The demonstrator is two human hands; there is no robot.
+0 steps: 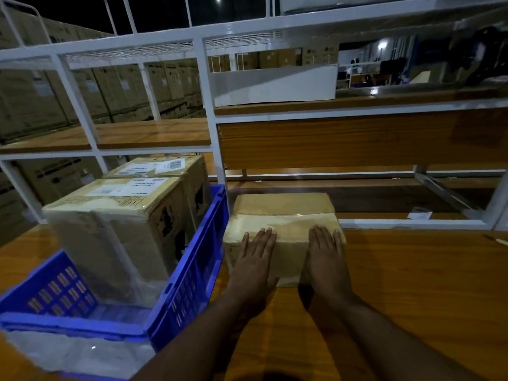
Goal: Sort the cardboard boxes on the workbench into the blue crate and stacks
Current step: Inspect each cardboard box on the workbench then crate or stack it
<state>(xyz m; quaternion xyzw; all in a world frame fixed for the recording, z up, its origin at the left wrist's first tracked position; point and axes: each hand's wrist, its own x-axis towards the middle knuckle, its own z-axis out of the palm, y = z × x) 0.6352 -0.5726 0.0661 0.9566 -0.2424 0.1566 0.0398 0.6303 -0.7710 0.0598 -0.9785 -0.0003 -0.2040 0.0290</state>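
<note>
On the bench, left hand (pixel 254 259) and right hand (pixel 325 257) lie flat-fingered, ungripping, on the box (pixel 286 215); it may, seemingly, slide against the crate (pixel 192 270).

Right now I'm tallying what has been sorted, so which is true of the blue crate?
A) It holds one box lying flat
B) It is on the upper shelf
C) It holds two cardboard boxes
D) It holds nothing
C: two cardboard boxes stand upright inside the blue crate, one behind the other, while both hands lie flat on a third box on the workbench beside it.
</note>
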